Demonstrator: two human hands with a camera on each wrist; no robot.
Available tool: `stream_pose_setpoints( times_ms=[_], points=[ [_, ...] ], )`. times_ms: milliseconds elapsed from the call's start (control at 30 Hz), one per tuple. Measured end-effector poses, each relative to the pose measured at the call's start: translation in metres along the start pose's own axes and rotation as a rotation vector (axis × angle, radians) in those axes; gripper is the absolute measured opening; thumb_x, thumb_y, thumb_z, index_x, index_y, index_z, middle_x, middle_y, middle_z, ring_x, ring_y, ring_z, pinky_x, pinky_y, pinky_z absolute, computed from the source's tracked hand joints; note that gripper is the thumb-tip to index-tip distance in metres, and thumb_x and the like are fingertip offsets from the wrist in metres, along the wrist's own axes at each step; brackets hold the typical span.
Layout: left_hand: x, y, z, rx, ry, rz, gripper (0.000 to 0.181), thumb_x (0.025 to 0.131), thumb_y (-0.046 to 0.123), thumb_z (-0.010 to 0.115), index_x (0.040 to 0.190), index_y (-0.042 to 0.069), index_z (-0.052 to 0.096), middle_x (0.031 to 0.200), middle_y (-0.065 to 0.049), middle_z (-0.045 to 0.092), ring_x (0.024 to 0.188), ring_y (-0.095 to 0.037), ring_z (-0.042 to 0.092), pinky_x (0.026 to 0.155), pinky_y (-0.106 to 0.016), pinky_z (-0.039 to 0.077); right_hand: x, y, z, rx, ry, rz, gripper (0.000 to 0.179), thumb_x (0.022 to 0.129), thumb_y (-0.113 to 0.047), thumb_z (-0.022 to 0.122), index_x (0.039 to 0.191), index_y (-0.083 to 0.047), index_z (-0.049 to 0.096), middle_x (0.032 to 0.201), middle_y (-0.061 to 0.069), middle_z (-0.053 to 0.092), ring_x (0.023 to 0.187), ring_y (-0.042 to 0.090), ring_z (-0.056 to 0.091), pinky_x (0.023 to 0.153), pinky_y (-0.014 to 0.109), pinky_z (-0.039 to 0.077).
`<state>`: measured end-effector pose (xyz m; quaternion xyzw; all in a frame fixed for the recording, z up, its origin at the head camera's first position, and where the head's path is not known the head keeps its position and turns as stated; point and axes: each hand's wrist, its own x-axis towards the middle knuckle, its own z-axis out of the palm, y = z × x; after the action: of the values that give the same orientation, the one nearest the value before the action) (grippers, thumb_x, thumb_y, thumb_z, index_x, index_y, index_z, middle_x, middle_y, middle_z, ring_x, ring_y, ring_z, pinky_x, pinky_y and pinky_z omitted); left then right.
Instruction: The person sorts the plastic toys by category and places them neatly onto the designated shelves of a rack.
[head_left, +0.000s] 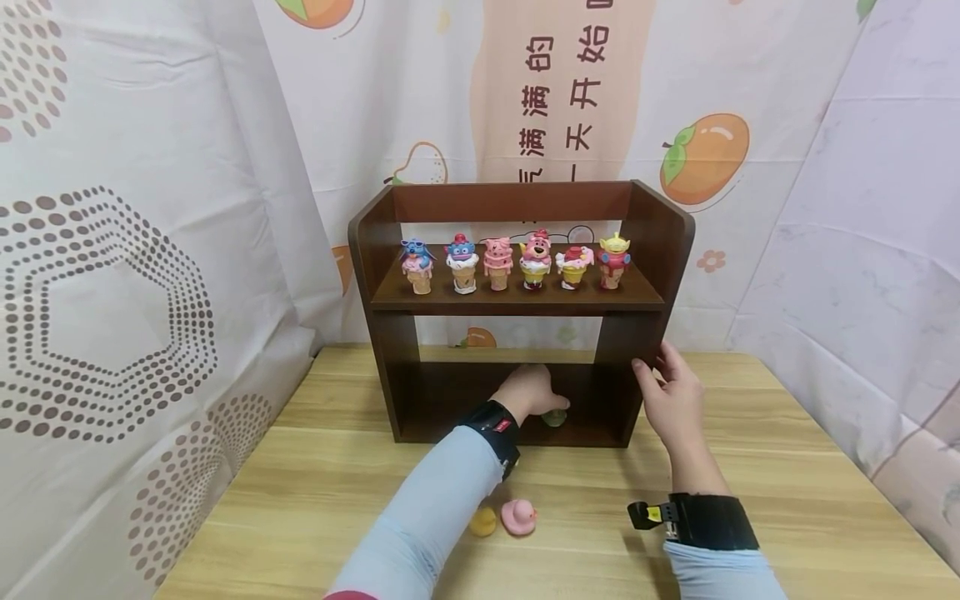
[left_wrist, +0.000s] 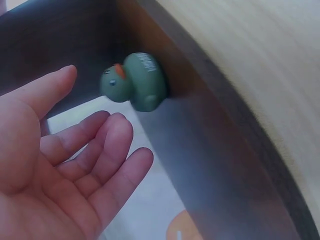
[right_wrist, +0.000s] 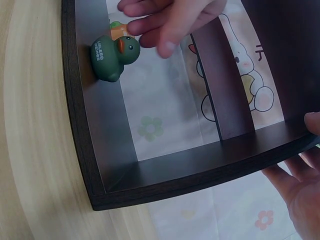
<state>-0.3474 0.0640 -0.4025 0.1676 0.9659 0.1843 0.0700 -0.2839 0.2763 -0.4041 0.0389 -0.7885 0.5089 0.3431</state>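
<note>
A dark brown two-tier shelf [head_left: 517, 309] stands on the table. On its lower board sits a green rubber duck [left_wrist: 145, 80], upright, with white lettering on its side. My left hand [head_left: 528, 390] reaches into the lower tier beside the duck. In the left wrist view its fingers are spread and loosely bent, with a gap between them and the duck. Over at the shelf's right side panel, my right hand [head_left: 675, 400] grips the edge, thumb at the front and fingers along the outer face.
Several ice-cream-cone character figures, among them a pink one [head_left: 498, 263], line the upper tier. A pink duck [head_left: 518, 517] and a yellow duck [head_left: 483, 522] lie on the wooden table [head_left: 300, 508] in front of the shelf. Behind hangs a printed curtain [head_left: 420, 100].
</note>
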Motion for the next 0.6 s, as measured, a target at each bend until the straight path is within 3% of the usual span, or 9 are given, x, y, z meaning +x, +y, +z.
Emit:
stream_pose_setpoints(
  times_ms=[100, 167, 233, 333, 500, 600],
  points=[
    [-0.003, -0.002, -0.008, -0.010, -0.007, 0.039, 0.040, 0.093, 0.047, 0.073, 0.087, 0.007, 0.073, 0.076, 0.001, 0.061, 0.070, -0.015, 0.058, 0.067, -0.029, 0.051, 0.000, -0.001, 0.001, -0.006, -0.004, 0.003, 0.046, 0.098, -0.010, 0.068, 0.144, -0.013, 0.059, 0.134, 0.011, 0.065, 0.125, 0.029, 0.061, 0.083, 0.010, 0.047],
    [-0.004, -0.003, -0.013, -0.024, -0.009, 0.066, 0.044, 0.094, 0.046, 0.071, 0.068, 0.010, 0.066, 0.061, 0.005, 0.050, 0.058, -0.013, 0.050, 0.055, -0.028, 0.045, 0.000, -0.002, 0.001, -0.007, -0.007, 0.003, 0.046, 0.098, -0.011, 0.068, 0.144, -0.012, 0.059, 0.134, 0.011, 0.065, 0.125, 0.029, 0.060, 0.084, 0.010, 0.048],
    [-0.005, -0.005, -0.018, -0.041, -0.005, 0.093, 0.050, 0.095, 0.045, 0.070, 0.059, 0.012, 0.059, 0.054, 0.007, 0.041, 0.050, -0.012, 0.042, 0.047, -0.028, 0.037, 0.000, -0.003, 0.002, -0.005, -0.007, 0.003, 0.046, 0.099, -0.011, 0.068, 0.144, -0.012, 0.059, 0.134, 0.011, 0.064, 0.125, 0.029, 0.060, 0.084, 0.011, 0.048],
    [-0.008, -0.009, -0.025, -0.063, 0.023, 0.126, 0.045, 0.095, 0.044, 0.070, 0.063, 0.013, 0.061, 0.055, 0.008, 0.043, 0.050, -0.010, 0.043, 0.046, -0.027, 0.035, 0.000, -0.004, 0.002, -0.009, -0.004, 0.013, 0.047, 0.099, -0.012, 0.068, 0.145, -0.013, 0.058, 0.135, 0.012, 0.064, 0.125, 0.031, 0.060, 0.084, 0.012, 0.049],
    [-0.018, -0.015, -0.033, -0.097, 0.071, 0.160, 0.033, 0.095, 0.044, 0.070, 0.090, 0.012, 0.075, 0.074, 0.006, 0.064, 0.067, -0.012, 0.059, 0.059, -0.028, 0.048, 0.001, -0.002, 0.002, -0.009, -0.003, 0.014, 0.047, 0.099, -0.011, 0.068, 0.144, -0.013, 0.058, 0.135, 0.012, 0.064, 0.125, 0.031, 0.060, 0.084, 0.012, 0.049],
    [-0.024, -0.019, -0.037, -0.115, 0.095, 0.189, 0.034, 0.095, 0.045, 0.070, 0.092, 0.012, 0.077, 0.081, 0.006, 0.067, 0.072, -0.012, 0.061, 0.062, -0.028, 0.050, 0.001, -0.001, 0.002, -0.004, -0.004, 0.006, 0.046, 0.098, -0.010, 0.068, 0.144, -0.013, 0.059, 0.134, 0.012, 0.064, 0.125, 0.030, 0.060, 0.084, 0.012, 0.049]
  ],
)
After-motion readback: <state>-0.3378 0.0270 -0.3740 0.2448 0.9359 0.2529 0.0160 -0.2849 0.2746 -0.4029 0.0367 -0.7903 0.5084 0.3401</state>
